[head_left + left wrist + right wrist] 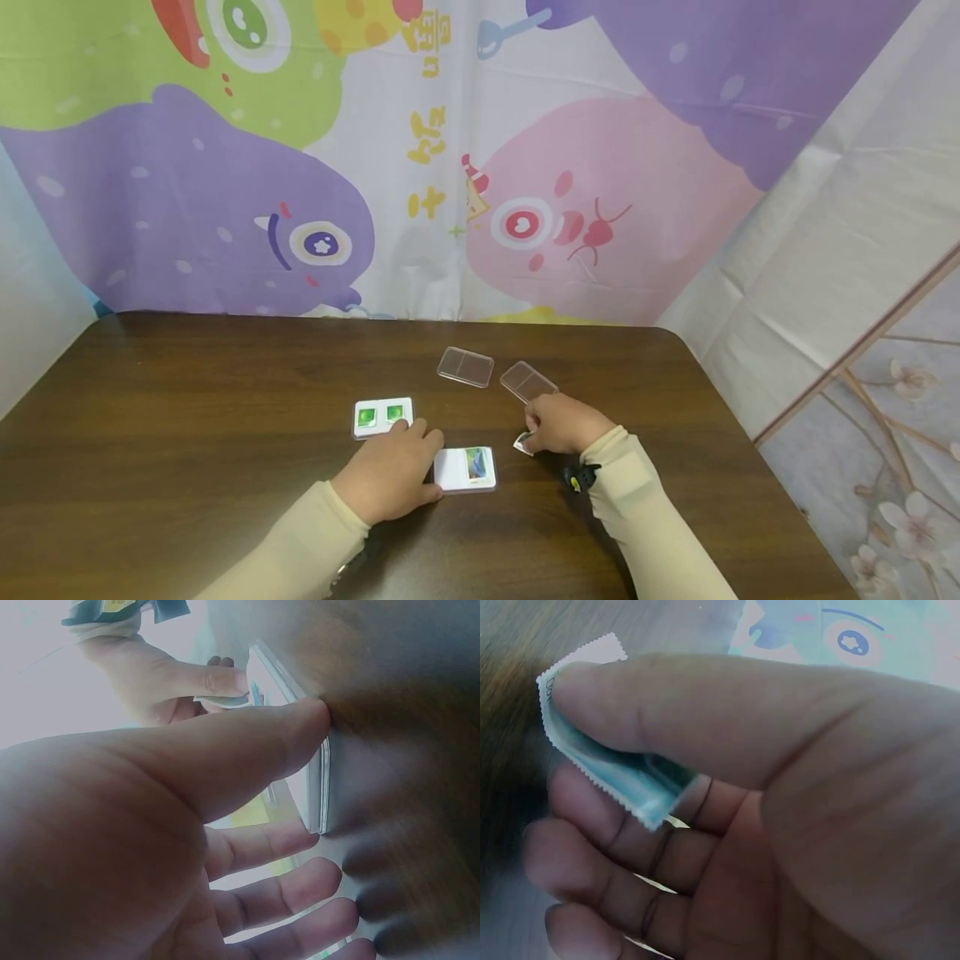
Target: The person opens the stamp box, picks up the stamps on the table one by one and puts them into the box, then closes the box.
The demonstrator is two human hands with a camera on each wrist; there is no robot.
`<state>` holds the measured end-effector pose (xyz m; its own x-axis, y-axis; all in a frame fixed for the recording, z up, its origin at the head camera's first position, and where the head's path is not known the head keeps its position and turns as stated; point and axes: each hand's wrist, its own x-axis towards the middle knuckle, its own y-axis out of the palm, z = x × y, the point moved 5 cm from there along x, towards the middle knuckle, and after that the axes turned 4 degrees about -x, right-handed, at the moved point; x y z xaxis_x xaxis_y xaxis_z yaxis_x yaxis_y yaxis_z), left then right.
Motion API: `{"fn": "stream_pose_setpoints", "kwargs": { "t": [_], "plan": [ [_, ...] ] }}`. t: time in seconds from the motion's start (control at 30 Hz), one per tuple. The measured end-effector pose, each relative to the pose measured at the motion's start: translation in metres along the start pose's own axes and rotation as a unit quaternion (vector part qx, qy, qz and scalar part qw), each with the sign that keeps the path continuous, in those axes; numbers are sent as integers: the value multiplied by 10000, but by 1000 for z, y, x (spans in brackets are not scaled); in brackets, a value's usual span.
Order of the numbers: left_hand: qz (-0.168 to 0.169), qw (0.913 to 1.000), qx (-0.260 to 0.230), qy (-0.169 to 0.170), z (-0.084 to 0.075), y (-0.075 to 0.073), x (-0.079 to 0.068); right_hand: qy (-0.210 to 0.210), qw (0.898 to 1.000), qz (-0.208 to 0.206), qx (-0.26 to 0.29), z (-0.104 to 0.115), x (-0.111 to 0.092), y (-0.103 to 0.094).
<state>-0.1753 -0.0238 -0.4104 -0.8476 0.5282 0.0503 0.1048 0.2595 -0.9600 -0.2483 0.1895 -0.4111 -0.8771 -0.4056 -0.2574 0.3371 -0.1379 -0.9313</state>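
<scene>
My right hand (pixel 564 423) pinches a postage stamp (pixel 622 791) with perforated edges. The right wrist view shows the stamp bent between the thumb and the curled fingers. Low over the table, that hand is right of a shallow clear case (pixel 453 471) with a white insert. A colourful stamp (pixel 477 465) lies on the insert's right half; its left half is plain white. My left hand (pixel 393 471) holds this case at its left edge, thumb (pixel 300 739) at the near corner and index finger (pixel 270 844) at the far one. Its other fingers stretch past the case.
Behind my left hand lies another white-lined case (pixel 382 406) with two green stamps. Two clear plastic lids (pixel 465 367) (pixel 527 381) lie farther back, the right one just beyond my right hand. A printed cloth (pixel 420 275) hangs along the brown table's (pixel 225 392) back edge.
</scene>
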Motion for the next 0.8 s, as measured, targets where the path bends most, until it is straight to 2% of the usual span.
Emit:
{"fn": "stream_pose_setpoints", "kwargs": {
  "t": [0.17, 0.43, 0.7, 0.8],
  "plan": [
    [5, 10000, 27, 11, 1, 1, 0, -43, 9999, -79, -73, 2, 2, -1],
    [32, 10000, 7, 4, 0, 0, 0, -338, 9983, -251, -413, 3, 5, -5],
    [53, 10000, 5, 29, 0, -1, -1, -677, 9969, -326, -229, 6, 4, -9],
    [47, 10000, -2, 18, 0, 0, -1, -668, 9970, -384, -77, 8, 3, -10]
  ]
}}
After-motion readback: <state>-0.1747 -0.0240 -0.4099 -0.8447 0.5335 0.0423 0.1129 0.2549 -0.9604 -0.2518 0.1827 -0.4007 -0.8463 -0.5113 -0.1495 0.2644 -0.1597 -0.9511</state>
